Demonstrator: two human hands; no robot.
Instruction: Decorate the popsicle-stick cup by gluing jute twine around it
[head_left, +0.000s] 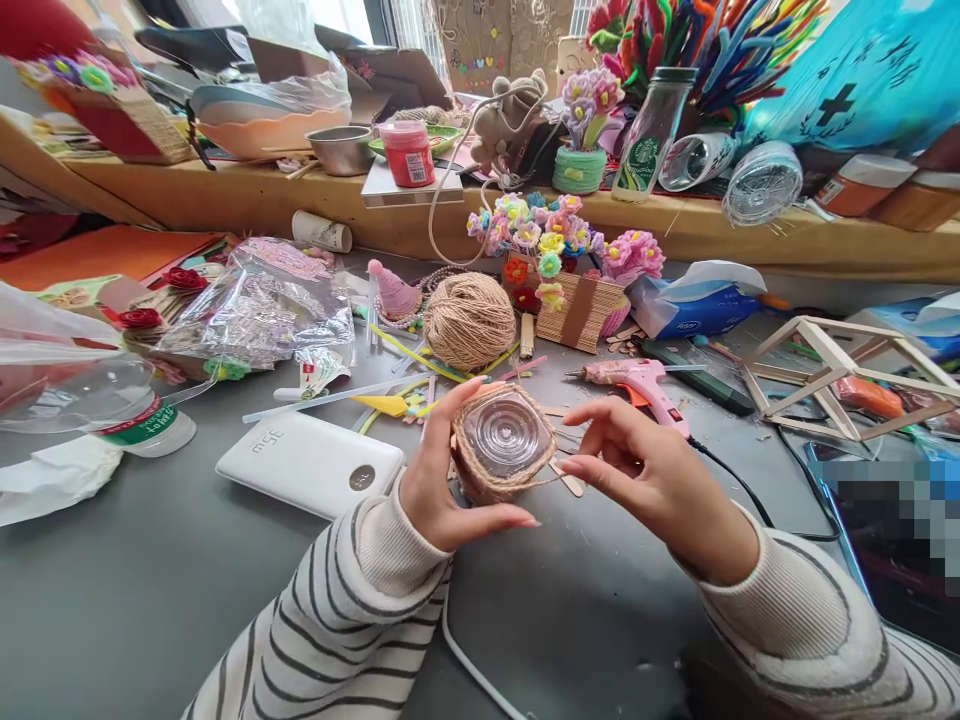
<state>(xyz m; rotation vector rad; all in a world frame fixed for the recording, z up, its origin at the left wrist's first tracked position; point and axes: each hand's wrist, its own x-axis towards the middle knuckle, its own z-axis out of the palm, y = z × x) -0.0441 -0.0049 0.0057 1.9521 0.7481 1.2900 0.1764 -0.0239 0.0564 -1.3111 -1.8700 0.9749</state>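
Observation:
My left hand (435, 490) curls around a small clear plastic container (505, 434), its ringed, square face turned up toward me. Jute twine (499, 488) is wound about the container's sides and along the edge of that face. From the right edge a short strand of twine runs to my right hand (649, 470), which pinches it between thumb and fingers. Just beyond the container lies a ball of jute twine (469, 320). A wooden craft stick (571, 482) shows on the table between my hands.
A pink glue gun (634, 385) lies to the right, its black cord curving down. A white power bank (311, 462) sits left of my left hand. Further right are a wooden stick frame (847, 380) and a phone (885, 540). Yarn flowers (551, 240) stand at the back.

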